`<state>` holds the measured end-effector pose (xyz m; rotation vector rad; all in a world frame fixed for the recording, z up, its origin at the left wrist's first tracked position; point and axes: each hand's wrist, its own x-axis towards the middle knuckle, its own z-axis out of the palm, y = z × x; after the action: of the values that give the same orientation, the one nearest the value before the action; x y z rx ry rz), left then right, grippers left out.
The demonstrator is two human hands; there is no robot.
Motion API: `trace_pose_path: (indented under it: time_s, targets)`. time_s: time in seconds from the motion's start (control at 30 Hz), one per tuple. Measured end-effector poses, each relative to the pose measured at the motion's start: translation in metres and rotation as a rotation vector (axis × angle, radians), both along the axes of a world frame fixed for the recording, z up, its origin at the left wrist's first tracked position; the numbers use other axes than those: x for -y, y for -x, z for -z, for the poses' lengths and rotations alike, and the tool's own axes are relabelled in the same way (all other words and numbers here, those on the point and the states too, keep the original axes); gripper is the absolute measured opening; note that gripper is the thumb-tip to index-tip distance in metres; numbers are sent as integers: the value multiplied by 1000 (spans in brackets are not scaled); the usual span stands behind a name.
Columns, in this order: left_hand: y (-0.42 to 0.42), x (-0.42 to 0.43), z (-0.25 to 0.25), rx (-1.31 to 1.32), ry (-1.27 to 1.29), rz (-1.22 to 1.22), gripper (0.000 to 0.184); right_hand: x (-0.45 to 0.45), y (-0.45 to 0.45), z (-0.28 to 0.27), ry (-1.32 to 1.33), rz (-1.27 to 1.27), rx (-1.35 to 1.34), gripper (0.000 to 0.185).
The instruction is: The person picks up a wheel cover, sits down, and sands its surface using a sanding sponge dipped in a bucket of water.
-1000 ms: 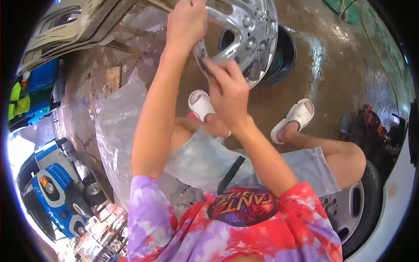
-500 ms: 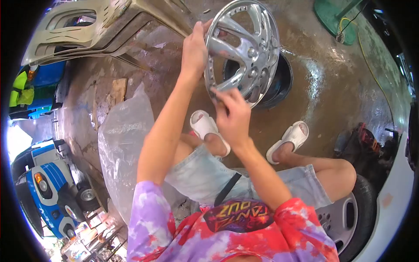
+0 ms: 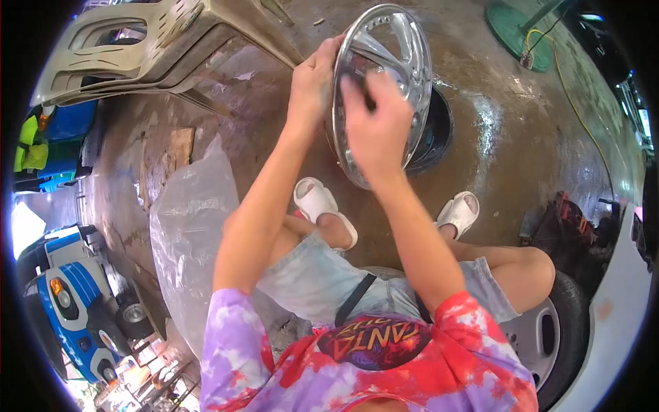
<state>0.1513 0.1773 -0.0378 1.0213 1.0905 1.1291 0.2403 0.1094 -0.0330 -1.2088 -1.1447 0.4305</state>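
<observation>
A shiny chrome wheel cover (image 3: 417, 62) with spokes is held up on edge in front of me, tilted. My left hand (image 3: 312, 86) is closed around its left edge, the fingertips hidden behind it. Over its front face is my right hand (image 3: 377, 123), fingers curled together and smeared by motion. Something dark shows by those fingertips, too blurred to name. Behind and below the wheel cover stands a round black tub (image 3: 439, 130), partly covered by it.
Stacked beige plastic chairs (image 3: 165, 41) stand at upper left. Clear plastic sheeting (image 3: 192, 220) lies on my left. A tyre on a wheel (image 3: 566, 329) is at lower right. Farther off are a green round base (image 3: 511, 34) with a yellow cord and a blue-and-white vehicle (image 3: 75, 302).
My right hand has moved up from the wheel cover's lower edge onto its face. The wheel cover has turned more edge-on and shifted slightly downward, with my left hand still gripping it.
</observation>
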Motion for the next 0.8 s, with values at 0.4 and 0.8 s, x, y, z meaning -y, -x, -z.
trace_pose_path:
  time_s: [0.4,0.8]
  targets:
    - [-2,7,-5,-85,-54,-20,48,-7,-5,-14,53,34,163,24]
    - [-1,-3,-5,-284,-23,-62,68,14,-53,28,58,-31,353,32]
